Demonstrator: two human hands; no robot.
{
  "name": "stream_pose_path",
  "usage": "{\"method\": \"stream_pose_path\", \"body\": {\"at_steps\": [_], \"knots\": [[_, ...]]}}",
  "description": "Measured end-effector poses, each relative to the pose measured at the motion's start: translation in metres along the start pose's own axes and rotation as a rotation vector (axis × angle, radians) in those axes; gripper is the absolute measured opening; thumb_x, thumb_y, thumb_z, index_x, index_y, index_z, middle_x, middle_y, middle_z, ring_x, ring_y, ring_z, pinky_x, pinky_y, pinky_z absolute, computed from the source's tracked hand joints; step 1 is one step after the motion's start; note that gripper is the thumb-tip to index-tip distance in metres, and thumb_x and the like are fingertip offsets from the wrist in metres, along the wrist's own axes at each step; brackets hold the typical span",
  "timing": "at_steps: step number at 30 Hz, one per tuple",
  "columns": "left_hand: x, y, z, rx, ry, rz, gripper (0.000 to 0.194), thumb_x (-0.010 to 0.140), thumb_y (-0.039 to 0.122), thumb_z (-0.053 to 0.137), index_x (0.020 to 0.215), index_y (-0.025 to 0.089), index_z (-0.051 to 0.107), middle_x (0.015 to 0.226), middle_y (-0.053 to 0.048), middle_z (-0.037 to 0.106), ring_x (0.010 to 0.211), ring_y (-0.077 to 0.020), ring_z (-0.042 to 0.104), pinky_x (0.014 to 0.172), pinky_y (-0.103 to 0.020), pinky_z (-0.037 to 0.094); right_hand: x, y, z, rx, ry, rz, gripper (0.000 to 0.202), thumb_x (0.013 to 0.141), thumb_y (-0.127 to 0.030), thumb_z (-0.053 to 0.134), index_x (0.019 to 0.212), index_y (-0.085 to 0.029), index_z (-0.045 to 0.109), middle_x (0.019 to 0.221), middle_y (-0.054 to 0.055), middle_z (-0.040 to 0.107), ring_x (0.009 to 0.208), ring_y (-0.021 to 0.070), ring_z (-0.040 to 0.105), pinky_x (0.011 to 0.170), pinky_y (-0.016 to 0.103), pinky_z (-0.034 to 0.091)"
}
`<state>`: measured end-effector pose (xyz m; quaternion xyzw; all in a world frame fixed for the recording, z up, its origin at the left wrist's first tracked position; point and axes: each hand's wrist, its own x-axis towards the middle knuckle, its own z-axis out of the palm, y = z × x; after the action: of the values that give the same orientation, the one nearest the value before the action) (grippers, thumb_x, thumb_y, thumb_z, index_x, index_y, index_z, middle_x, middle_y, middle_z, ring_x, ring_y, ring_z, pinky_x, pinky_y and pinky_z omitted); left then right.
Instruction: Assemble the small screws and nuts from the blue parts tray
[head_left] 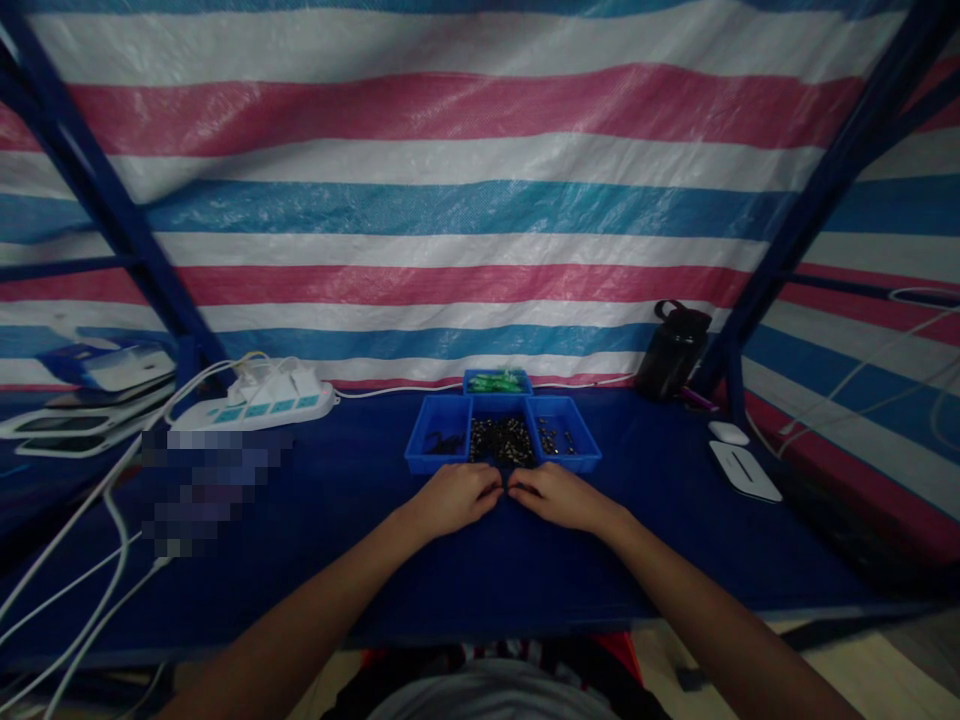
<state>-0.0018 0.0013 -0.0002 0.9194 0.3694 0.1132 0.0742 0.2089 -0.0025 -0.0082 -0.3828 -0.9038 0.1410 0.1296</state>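
Observation:
Both hands are at the front edge of the blue bins, fingertips facing each other with a narrow gap. My left hand [459,496] is closed, thumb and fingers pinched together. Likewise closed in a pinch is my right hand [561,494]; anything held in either is too small and dark to make out. Just beyond them, the middle bin holds a heap of small black and metallic pieces [501,440]. A few dark pieces [445,442] lie in the left bin [429,415]. Scattered shiny metal pieces [556,437] are in the right bin [574,415].
Behind these stands a bin with green pieces [496,382]. A white power strip [262,408] and cables are left, near stacked devices [90,420]. At right are a black bottle [672,350], a white case [727,433] and a flat white object [745,471].

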Motion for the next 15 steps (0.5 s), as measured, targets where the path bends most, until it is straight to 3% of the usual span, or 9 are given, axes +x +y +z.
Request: {"method": "stream_pose_path", "body": {"at_steps": [9, 15], "knots": [[-0.0012, 0.0036, -0.0012, -0.057, 0.011, 0.099, 0.014, 0.093, 0.023, 0.047, 0.094, 0.02, 0.06, 0.09, -0.002, 0.063, 0.081, -0.0149, 0.061, 0.071, -0.022, 0.042, 0.0005, -0.0022, 0.0031, 0.002, -0.014, -0.044, 0.021, 0.094, -0.028, 0.048, 0.089, -0.017, 0.065, 0.077, 0.003, 0.069, 0.065, 0.0142, 0.061, 0.058, 0.023, 0.034], [-0.0015, 0.0031, -0.0029, -0.024, 0.013, 0.044, 0.01, 0.088, 0.022, 0.051, 0.083, 0.019, 0.058, 0.079, 0.0, 0.062, 0.07, -0.014, 0.059, 0.062, -0.021, 0.038, -0.0001, 0.0, 0.002, 0.047, 0.012, 0.026, 0.017, 0.091, -0.032, 0.054, 0.089, -0.018, 0.063, 0.069, 0.0, 0.065, 0.06, 0.0125, 0.057, 0.056, 0.022, 0.032]]}}
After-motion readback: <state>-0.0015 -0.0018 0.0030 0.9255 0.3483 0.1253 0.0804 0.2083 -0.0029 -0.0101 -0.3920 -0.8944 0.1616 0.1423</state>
